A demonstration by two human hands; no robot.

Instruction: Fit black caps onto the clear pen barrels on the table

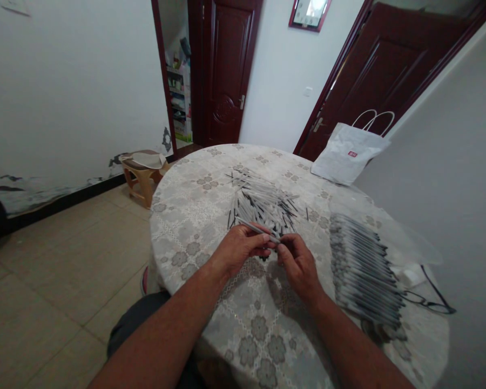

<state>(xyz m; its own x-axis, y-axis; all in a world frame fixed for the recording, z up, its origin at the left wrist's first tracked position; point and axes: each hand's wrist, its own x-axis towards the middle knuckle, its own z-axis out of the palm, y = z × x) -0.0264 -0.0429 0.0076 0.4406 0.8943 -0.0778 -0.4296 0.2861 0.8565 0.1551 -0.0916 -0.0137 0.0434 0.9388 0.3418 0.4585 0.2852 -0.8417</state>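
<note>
My left hand (243,246) is closed round a few thin grey pen-like sticks (253,227), which point away to the upper left. At their near end, the thumb and fingers of my right hand (299,265) pinch together on the sticks. How many lie between the fingers I cannot make out. Just beyond both hands a loose heap of similar pale grey and black sticks (263,197) is spread over the tablecloth. To the right, many more grey sticks with dark ends lie side by side in a neat stack (364,270), apparently on or in clear plastic.
A patterned cloth covers the round table (263,346). White paper bag (348,154) stands at its far right edge, by the wall. Eyeglasses (429,305) rest right of the stack, near clear plastic sheeting (405,232). A stool (141,173) stands on the floor at the left.
</note>
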